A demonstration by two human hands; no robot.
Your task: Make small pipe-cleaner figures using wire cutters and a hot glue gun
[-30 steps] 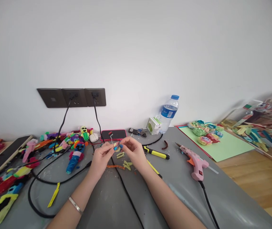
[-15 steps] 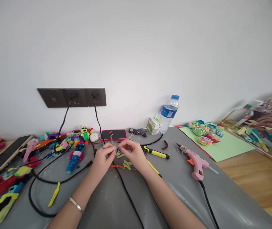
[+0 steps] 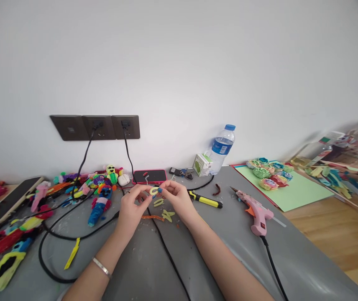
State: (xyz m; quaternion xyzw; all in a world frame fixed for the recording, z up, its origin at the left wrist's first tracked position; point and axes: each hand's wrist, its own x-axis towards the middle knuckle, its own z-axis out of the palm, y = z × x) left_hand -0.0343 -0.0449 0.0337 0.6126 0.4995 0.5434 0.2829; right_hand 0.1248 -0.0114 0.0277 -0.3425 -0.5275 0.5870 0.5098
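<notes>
A person's left hand (image 3: 134, 205) and right hand (image 3: 176, 197) are meeting above a gray table (image 3: 216, 251), both pinching a small yellow-green loop (image 3: 154, 191) between thumbs and fingertips; blue-painted nails are showing at the pinch. The loop is being held just clear of the tabletop, in front of a pink-cased phone (image 3: 149, 176) that is lying near the wall. Under the hands, more yellow-green scraps (image 3: 165, 215) and an orange strip (image 3: 152, 218) are lying on the table, crossed by a black cable (image 3: 166, 251) running up to a dark wall socket (image 3: 125, 126). A silver bracelet (image 3: 101, 267) is sitting on the left wrist. To the right, yellow-handled pliers (image 3: 204, 200) are resting just beside the right hand, with a pink glue gun (image 3: 254, 212) farther off and a water bottle (image 3: 221, 149) standing against the wall. Colourful fuzzy figures (image 3: 99, 188) are piling up at the left, and paper flowers (image 3: 269, 172) are sitting on a green sheet (image 3: 295, 193) at the right.
</notes>
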